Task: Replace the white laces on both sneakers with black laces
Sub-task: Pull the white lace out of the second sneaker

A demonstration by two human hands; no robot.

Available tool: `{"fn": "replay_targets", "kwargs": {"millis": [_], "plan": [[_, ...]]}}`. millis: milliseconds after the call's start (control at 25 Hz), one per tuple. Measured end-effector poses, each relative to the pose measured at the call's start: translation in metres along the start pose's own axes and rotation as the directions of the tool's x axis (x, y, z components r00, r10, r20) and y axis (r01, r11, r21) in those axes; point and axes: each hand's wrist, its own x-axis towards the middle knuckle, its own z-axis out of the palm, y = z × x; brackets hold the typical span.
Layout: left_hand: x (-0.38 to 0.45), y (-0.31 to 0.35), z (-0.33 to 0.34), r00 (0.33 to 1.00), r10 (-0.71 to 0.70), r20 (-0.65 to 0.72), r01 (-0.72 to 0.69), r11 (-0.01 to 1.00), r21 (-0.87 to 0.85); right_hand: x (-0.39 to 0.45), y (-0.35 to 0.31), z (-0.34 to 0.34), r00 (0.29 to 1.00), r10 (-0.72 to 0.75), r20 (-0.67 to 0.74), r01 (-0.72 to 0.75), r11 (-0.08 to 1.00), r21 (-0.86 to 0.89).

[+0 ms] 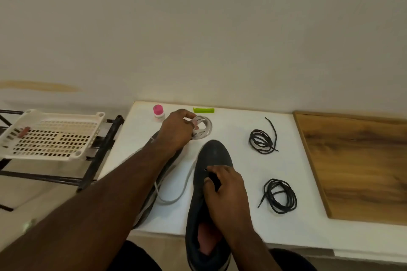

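A coiled white lace is gripped in the left hand near the bench far edge, its tail trailing back beside the dark matte sneaker, whose long axis runs from near edge to far edge. The tongue area is pinched by the right hand; a second sneaker lies under the left forearm. Two thin black lace coils lie right of the right hand, the nearer hand

No readable text anywhere — no labels, brands or numbers.
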Motion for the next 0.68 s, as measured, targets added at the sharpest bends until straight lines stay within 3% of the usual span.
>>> {"fn": "replay_targets", "kwargs": {"millis": [320,680], "plan": [[0.07,0.003,0.074,0.993,0.003,0.121,-0.028,0.979,0.204,0.003,0.01,0.009,1.0,-0.008,-0.013,0.008,1.0,-0.025],[0.09,-0.017,0.097,0.993,-0.028,0.115,-0.009,0.949,0.315,0.002,0.012,0.016,0.999,0.013,-0.051,-0.014,1.0,-0.019]]}}
